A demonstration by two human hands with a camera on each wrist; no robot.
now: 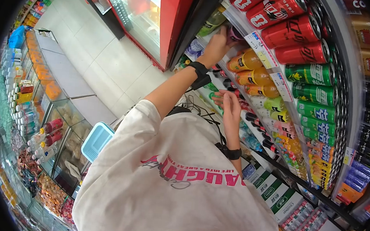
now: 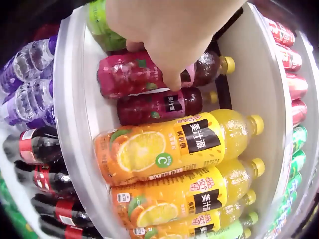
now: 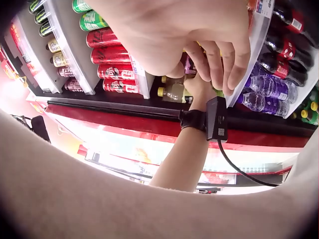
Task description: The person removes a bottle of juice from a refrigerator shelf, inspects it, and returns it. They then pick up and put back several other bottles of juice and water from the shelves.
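At the cooler shelf, my left hand [image 1: 216,48] grips a dark pink juice bottle [image 1: 236,34]. The left wrist view shows that hand [image 2: 174,31] with its thumb and fingers around the upper pink bottle [image 2: 122,75], which lies on its side in the picture. Directly below is a second purple-pink bottle [image 2: 142,108], beside orange juice bottles [image 2: 159,145]. A green-labelled bottle [image 2: 103,30] is partly behind the hand. Holding nothing, my right hand [image 1: 231,110] hangs in front of the shelves, fingers loosely bent; it looms large in the right wrist view [image 3: 184,37].
Red cans [image 1: 289,32] and green cans [image 1: 309,73] stand in rows on the neighbouring shelf. Cola bottles [image 2: 42,177] and purple-labelled water bottles [image 2: 30,102] lie across the shelf edge. A red cooler frame [image 1: 172,22] borders the shelves, and a blue basket [image 1: 97,141] is near the body.
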